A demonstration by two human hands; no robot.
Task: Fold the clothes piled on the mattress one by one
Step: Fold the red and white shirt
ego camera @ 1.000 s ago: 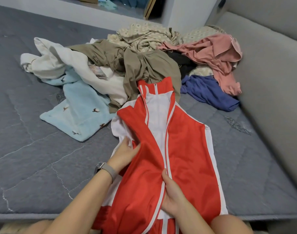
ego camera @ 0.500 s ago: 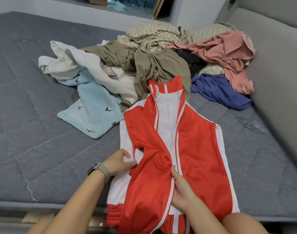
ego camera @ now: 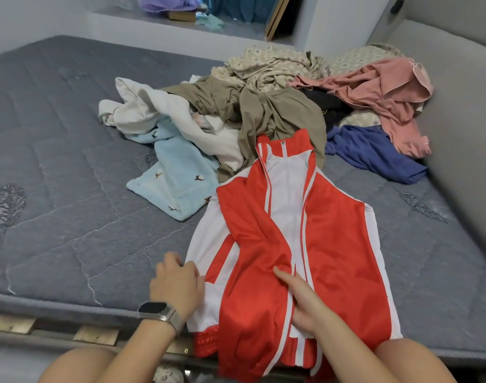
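Observation:
A red and white zip jacket (ego camera: 335, 244) lies spread front-up on the grey mattress (ego camera: 70, 217), its collar toward the pile and its hem hanging over the near edge. My left hand (ego camera: 177, 283), with a watch on the wrist, grips the jacket's white left edge with curled fingers. My right hand (ego camera: 302, 302) holds the red front panel by the zip, thumb on top and fingers tucked under the fabric. Behind the jacket is the pile of clothes (ego camera: 263, 106).
The pile holds a light blue garment (ego camera: 178, 186), a white one (ego camera: 159, 111), an olive one (ego camera: 280, 117), a patterned beige one (ego camera: 266, 64), a pink one (ego camera: 382, 89) and a dark blue one (ego camera: 374, 153). A grey padded headboard (ego camera: 462, 120) borders the right side. Wooden slats (ego camera: 95, 333) show below the near edge.
My left hand has slid outward to the jacket's left edge, pulling the side flat. The view has tilted up a little. My right hand stays at the zip.

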